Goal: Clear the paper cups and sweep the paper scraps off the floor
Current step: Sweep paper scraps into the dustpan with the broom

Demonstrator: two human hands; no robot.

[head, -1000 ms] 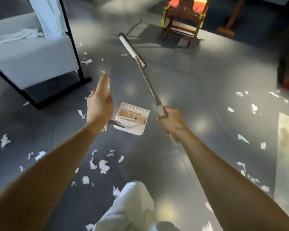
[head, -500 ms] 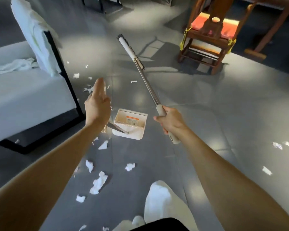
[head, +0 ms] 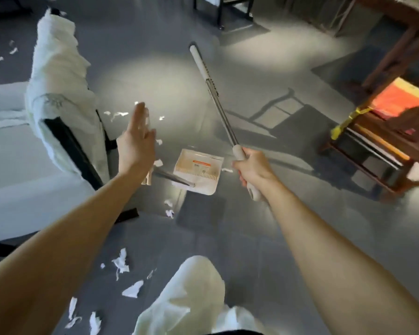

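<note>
Right hand point(head: 252, 168) wraps tight round the broom point(head: 221, 117) grip. The broom's long axis runs from that hand forward and slightly left, with the head far out over bare floor point(head: 264, 238). Left hand point(head: 137, 146) shows its back with fingers straight. The dustpan point(head: 198, 170) handle end pokes out under its heel, but the thumb is hidden, so I cannot tell if it clamps the handle. The pan sits between the two hands, mouth facing away. Scraps point(head: 121, 262) lie mostly near-left, by the person's leg point(head: 196, 286). A few lie just beside the pan and a few farther off past the left hand. All of them are closer in than the broom head and nearer the left hand, so the next stroke likely has to pull the head back and left toward the pan. There's open room mid-floor. The white seat point(head: 58, 93) with its black frame crowds the left edge, and the wooden chair point(head: 373, 146) stands well apart on the right. No cups in view.
</note>
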